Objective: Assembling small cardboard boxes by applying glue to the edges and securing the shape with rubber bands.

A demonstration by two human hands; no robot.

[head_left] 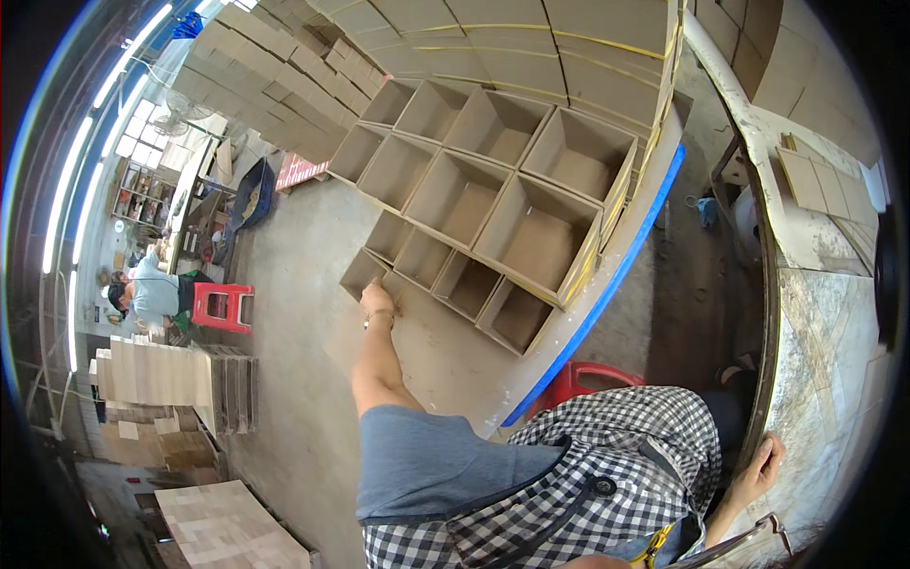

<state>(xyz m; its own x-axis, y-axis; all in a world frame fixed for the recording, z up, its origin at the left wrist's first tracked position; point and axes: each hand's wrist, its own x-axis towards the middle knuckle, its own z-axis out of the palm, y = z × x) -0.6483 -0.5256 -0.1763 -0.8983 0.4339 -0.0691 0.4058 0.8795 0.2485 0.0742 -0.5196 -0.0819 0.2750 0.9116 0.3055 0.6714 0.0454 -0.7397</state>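
The left hand [376, 299] is reaching out at arm's length to the near corner of a small open box [365, 272], fingers curled over its edge and gripping the cardboard wall; how tightly is hard to tell at this size. That box is sitting at the left end of a row of small boxes [445, 284] on the floor [294, 360], touching its neighbours. Behind the row, bigger open boxes [493, 180] are standing packed side by side, bound with yellow straps [578, 275], and beyond them flat cardboard sheets [531, 47] are piling up towards the top of the view. A blue strip [607, 275] is running along the right side of the boxes. The right hand [761, 465] is resting low at the right, fingers spread flat on the edge of a stone slab [825, 360], holding nothing. A checked apron [616, 455] and grey sleeve [427, 465] are filling the lower middle, with a red stool [583, 379] peeking out just above. Over on the left, another person [152, 289] is crouching beside a second red stool [223, 305], and stacks of pale boards [156, 375] are standing just below, well apart from the boxes.
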